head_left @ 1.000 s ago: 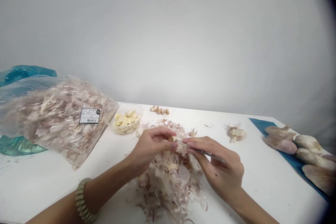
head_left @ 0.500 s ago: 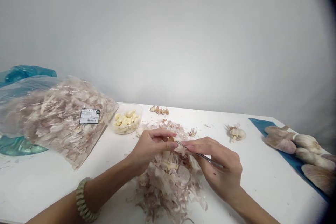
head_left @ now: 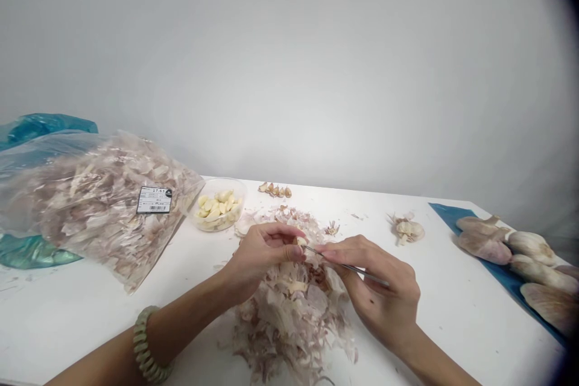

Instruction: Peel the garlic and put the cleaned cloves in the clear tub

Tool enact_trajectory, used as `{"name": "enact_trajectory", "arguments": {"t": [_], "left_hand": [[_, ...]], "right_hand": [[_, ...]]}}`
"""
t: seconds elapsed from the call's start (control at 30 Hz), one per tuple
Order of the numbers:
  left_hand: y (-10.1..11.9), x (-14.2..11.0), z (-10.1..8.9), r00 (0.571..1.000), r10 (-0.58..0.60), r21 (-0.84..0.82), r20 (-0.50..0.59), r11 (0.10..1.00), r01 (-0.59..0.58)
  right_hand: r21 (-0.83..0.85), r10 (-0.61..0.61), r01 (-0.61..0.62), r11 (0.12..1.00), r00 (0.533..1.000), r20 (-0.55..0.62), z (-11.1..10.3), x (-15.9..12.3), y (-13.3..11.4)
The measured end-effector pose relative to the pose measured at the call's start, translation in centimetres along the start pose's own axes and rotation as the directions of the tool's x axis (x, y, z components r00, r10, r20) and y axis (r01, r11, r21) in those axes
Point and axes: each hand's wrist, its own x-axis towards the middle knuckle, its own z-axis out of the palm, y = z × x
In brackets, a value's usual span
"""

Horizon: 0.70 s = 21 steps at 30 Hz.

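Note:
Between the thumb and fingers of my left hand (head_left: 266, 251) is a garlic clove (head_left: 300, 242), with pale flesh showing at its end. My right hand (head_left: 377, 280) is closed around a thin metal tool (head_left: 355, 269), perhaps a small knife; its blade shape is too small to make out. The tool's tip meets the clove, or comes very near it. Beneath both hands lies a loose heap of garlic skins (head_left: 289, 325). Peeled cloves fill part of a clear round bowl (head_left: 216, 229) beyond my left hand.
A large labelled plastic bag of garlic skins (head_left: 104, 193) lies at the left. Several unpeeled cloves (head_left: 275, 190) form a row at the back. A partial garlic bulb (head_left: 408, 230) sits right of centre, and whole bulbs (head_left: 531, 247) rest on a blue sheet (head_left: 446, 212) at the right.
The clove in my left hand now shows pale flesh where it looked brown before. My right hand and the tool have shifted very slightly right.

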Motion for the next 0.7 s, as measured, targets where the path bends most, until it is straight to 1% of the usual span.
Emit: {"name": "enact_trajectory", "arguments": {"t": [0.13, 0.33, 0.7], "left_hand": [[0.26, -0.14, 0.14, 0.999, -0.017, -0.029, 0.049, 0.999, 0.018], [0.35, -0.14, 0.02, 0.999, -0.028, -0.027, 0.029, 0.999, 0.029], [0.12, -0.05, -0.17, 0.999, -0.034, -0.011, -0.007, 0.999, 0.034]], "right_hand": [[0.013, 0.039, -0.039, 0.999, 0.999, -0.024, 0.12, 0.05, 0.07], [0.02, 0.108, -0.107, 0.994, 0.989, -0.096, 0.31, 0.32, 0.08], [0.04, 0.098, -0.096, 0.995, 0.993, -0.063, 0.25, 0.3, 0.09]]}}
